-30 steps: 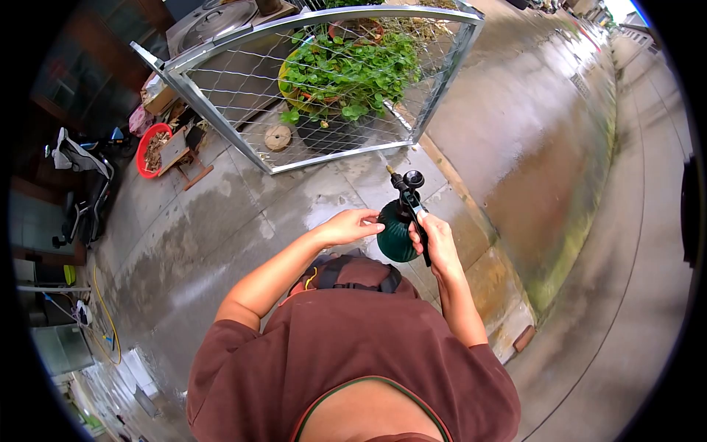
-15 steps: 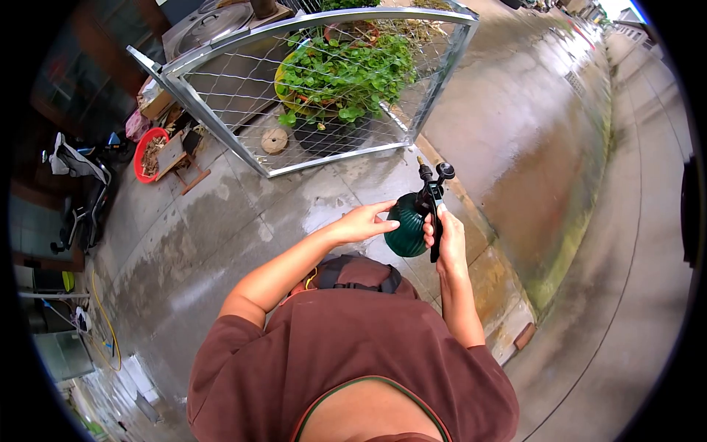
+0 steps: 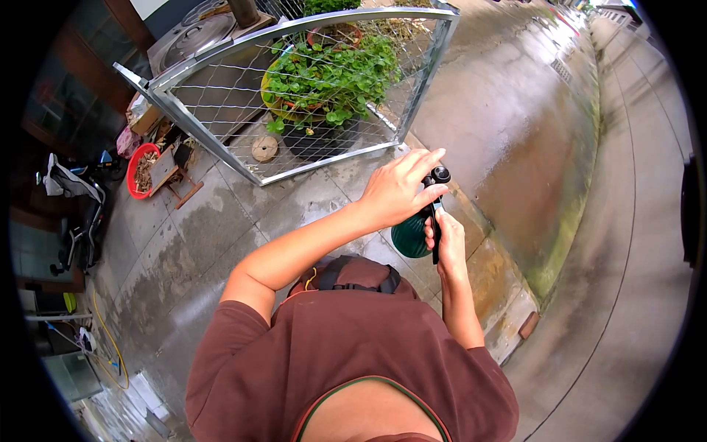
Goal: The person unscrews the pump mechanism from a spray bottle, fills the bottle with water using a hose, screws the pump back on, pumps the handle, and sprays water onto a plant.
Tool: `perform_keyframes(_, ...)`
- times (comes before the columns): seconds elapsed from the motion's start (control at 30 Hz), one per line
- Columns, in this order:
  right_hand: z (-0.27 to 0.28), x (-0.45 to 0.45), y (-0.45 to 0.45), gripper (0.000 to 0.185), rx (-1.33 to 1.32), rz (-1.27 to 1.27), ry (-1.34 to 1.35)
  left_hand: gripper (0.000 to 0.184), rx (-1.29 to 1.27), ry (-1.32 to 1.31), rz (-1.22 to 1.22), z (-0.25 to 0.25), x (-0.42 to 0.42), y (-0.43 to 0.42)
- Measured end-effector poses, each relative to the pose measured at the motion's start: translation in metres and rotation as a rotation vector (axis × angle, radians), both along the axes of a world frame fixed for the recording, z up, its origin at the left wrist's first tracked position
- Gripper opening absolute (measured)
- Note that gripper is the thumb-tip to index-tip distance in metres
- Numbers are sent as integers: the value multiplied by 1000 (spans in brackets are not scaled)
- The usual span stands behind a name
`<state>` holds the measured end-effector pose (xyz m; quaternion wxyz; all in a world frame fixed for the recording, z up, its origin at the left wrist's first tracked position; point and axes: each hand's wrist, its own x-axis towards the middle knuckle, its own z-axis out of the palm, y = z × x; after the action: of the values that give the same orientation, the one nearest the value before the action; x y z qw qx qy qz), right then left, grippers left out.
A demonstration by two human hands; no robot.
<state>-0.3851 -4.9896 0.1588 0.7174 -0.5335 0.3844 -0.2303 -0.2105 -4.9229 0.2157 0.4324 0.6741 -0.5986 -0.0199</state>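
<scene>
A dark green ribbed spray bottle (image 3: 409, 237) with a black pump head is held upright in front of my body. My right hand (image 3: 450, 239) is wrapped round its black handle, just below the round black knob (image 3: 440, 174). Over the top of the bottle reaches my left hand (image 3: 401, 188), its fingers stretched out and its thumb apart from them, close beside the knob. That hand hides the nozzle and part of the bottle's upper body; whether it touches the pump head I cannot tell.
Ahead stands a metal mesh fence (image 3: 265, 177) around leafy green plants (image 3: 331, 77) in pots. To the left are a red basin (image 3: 133, 173), a small wooden stool (image 3: 171, 173) and a parked scooter (image 3: 92, 214). Wet pavement and a road (image 3: 515, 162) lie to the right.
My left hand has moved from the bottle's side up and forward over its top, now covering the nozzle. My right hand keeps its grip on the handle. The view has shifted slightly.
</scene>
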Motion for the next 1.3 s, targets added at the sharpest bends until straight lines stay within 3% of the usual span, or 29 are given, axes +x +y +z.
perform_keyframes(0.03, -1, -1, 1, 37, -18, 17, 5, 59, -82, -140, 4, 2, -2, -9)
perform_keyframes(0.07, -3, -1, 3, 36, -35, 35, 9, 50, -207, -193, 26, -1, -5, -21)
perform_keyframes(0.17, 4, -1, 9, 36, -47, 65, 18, 40, 212, -256, -127, 5, -6, -31)
perform_keyframes(0.2, 5, -1, 11, 37, -36, 63, 10, 40, 59, -267, -76, -1, -9, -36)
perform_keyframes(0.4, 8, 1, 15, 38, 12, 77, -43, 33, -64, -340, 51, -18, -15, -32)
perform_keyframes(0.57, 1, 2, 17, 37, -49, 141, 2, 34, -168, -390, -2, -30, -5, -20)
perform_keyframes(0.8, -12, 3, 13, 35, -123, 175, 30, 35, -308, -399, 131, 57, 12, -21)
perform_keyframes(1.0, 6, 5, 19, 35, -94, 171, 7, 33, -202, -376, 77, -28, -8, -13)
perform_keyframes(1.13, 3, 4, 15, 35, -102, 184, -48, 32, -202, -438, 12, -13, -4, -14)
perform_keyframes(1.3, -10, 12, 15, 36, -178, 215, -52, 32, -401, -478, 114, 79, 5, -10)
